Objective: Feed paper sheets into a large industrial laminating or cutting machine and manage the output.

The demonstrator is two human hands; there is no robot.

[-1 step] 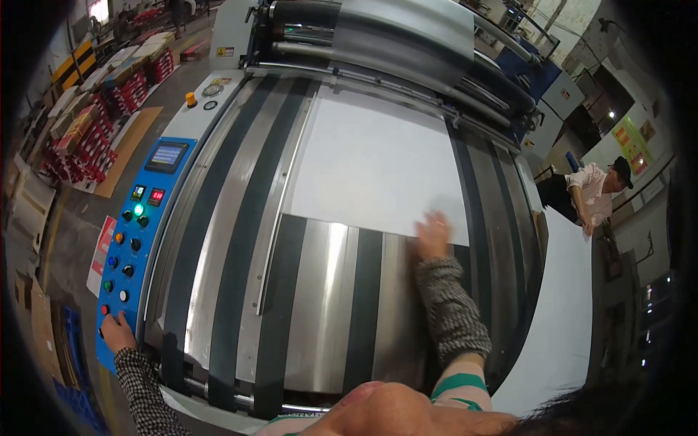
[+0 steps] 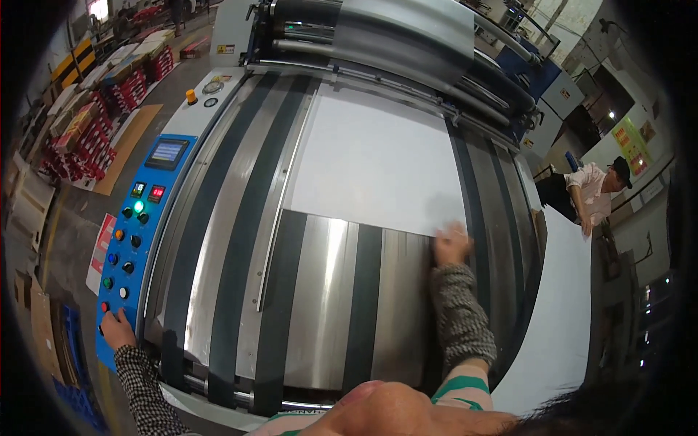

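Observation:
A large white sheet point(image 2: 378, 156) lies flat on the feed bed of a big roller machine, its far edge up at the rollers. My right hand point(image 2: 452, 244) is at the sheet's near right corner; motion blurs its fingers, so their grip is unclear. At the lower end of the blue control panel point(image 2: 163, 192), my left hand point(image 2: 118, 330) rests with its fingers apart beside a red button point(image 2: 105, 307). It holds nothing that I can see. A thin metal guide bar point(image 2: 273, 251) runs along the sheet's left side.
Dark belts point(image 2: 362, 301) run lengthwise over the metal bed. Rollers point(image 2: 392, 29) span the far end. A white sheet surface point(image 2: 563, 305) stands at the right, where another person point(image 2: 585, 192) leans over it. Stacked red and white bundles point(image 2: 80, 145) stand at the far left.
My right hand has shifted right and slightly nearer to me, toward the sheet's corner. The sheet has moved slightly away toward the rollers. My left hand stays at the panel.

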